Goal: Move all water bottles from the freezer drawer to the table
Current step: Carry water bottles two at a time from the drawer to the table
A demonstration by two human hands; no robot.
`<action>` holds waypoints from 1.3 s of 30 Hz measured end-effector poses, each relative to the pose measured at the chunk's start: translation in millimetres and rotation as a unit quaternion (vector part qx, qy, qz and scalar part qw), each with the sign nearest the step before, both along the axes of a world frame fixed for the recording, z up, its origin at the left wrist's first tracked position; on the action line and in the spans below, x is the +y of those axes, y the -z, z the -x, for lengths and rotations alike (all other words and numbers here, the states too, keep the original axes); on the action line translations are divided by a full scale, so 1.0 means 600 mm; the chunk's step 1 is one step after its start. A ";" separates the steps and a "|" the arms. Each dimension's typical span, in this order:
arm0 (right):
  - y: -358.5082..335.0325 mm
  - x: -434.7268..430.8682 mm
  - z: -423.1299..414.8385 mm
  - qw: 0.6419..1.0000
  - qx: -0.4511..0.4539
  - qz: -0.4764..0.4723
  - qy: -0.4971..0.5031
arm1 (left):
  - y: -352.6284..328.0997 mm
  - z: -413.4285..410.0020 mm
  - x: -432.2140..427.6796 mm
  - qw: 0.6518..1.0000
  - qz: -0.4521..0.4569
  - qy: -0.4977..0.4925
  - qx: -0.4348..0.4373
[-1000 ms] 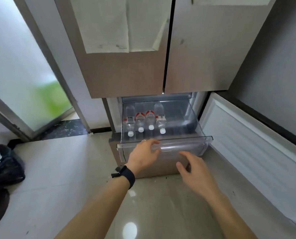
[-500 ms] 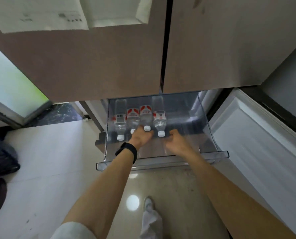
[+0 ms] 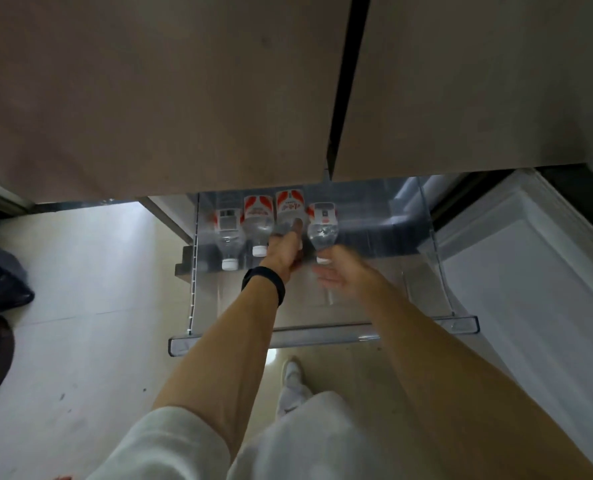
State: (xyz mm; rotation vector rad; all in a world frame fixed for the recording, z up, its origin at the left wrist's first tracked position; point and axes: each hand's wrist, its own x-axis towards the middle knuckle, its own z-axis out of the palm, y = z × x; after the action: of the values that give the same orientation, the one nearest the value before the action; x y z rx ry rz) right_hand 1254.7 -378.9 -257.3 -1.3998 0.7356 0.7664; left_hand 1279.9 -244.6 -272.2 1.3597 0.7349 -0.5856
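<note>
Several clear water bottles with red-and-white labels and white caps lie side by side at the back left of the pulled-out clear freezer drawer (image 3: pixel 426 332), caps toward me. My left hand (image 3: pixel 283 252), with a black wristband, grips the neck of the third water bottle (image 3: pixel 290 207), its thumb lying on the bottle's shoulder and its cap hidden. My right hand (image 3: pixel 338 273) is blurred, fingers relaxed, right at the cap of the rightmost bottle (image 3: pixel 322 225); no grip shows. Untouched are the two left bottles (image 3: pixel 229 233) (image 3: pixel 258 220).
The closed brown upper fridge doors (image 3: pixel 184 98) overhang the drawer and hide the bottles' far ends. The open white freezer door (image 3: pixel 530 278) stands to the right. A dark bag (image 3: pixel 1 282) lies on the tiled floor at left. My shoe (image 3: pixel 291 372) is below the drawer front.
I have leaned closer over the drawer. My left hand has closed round the third bottle's neck, and my right hand has moved up to the rightmost bottle's cap.
</note>
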 end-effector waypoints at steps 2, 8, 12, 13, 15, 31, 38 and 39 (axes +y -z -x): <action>-0.003 -0.010 0.002 0.999 0.015 -0.028 -0.004 | -0.013 0.006 0.001 1.000 0.003 0.020 0.005; -0.033 -0.071 0.020 0.959 -0.085 0.195 -0.188 | -0.050 0.063 -0.008 0.990 -0.102 0.099 -0.023; -0.080 -0.139 0.052 0.852 -0.175 0.374 -0.323 | -0.086 0.105 0.003 0.962 -0.224 0.152 -0.030; -0.090 -0.156 0.060 0.813 -0.192 0.419 -0.355 | -0.090 0.117 0.010 0.932 -0.294 0.211 -0.033; -0.109 -0.180 0.071 0.752 -0.231 0.480 -0.389 | -0.112 0.140 0.027 0.842 -0.450 0.291 -0.063; -0.192 -0.124 0.063 0.685 -0.393 0.487 -0.374 | -0.227 0.108 0.059 0.698 -0.507 0.423 -0.279; -0.126 -0.087 0.104 0.787 -0.403 0.390 -0.257 | -0.184 0.107 0.056 0.784 -0.406 0.323 -0.340; -0.115 -0.086 0.107 0.818 -0.396 0.346 -0.235 | -0.174 0.113 0.055 0.794 -0.388 0.305 -0.354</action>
State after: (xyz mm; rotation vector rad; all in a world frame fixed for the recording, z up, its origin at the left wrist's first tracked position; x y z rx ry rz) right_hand 1190.7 -430.6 -188.0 -2.4012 -0.0442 0.1826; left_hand 1212.4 -211.5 -168.0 2.4349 -0.1660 -0.1883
